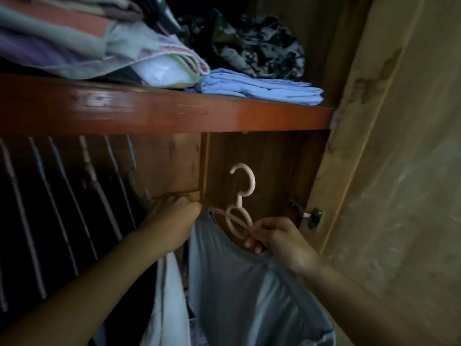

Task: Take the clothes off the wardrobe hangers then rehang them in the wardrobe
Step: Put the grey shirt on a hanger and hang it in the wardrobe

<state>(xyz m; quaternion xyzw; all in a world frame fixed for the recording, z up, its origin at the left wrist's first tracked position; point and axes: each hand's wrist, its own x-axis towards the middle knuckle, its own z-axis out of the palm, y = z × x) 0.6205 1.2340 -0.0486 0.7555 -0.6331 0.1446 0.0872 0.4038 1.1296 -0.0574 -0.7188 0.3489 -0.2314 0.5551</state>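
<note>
While pinched — pink hanger [240, 196] above right grip [272, 239]

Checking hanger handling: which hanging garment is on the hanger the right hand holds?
The pale blue garment, on the pink hanger gripped by the right hand, not the white one beside it.

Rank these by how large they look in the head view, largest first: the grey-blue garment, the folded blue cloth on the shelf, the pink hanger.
1. Grey-blue garment, though it is nearest the camera.
2. Folded blue cloth.
3. Pink hanger, held by the right hand.
</note>
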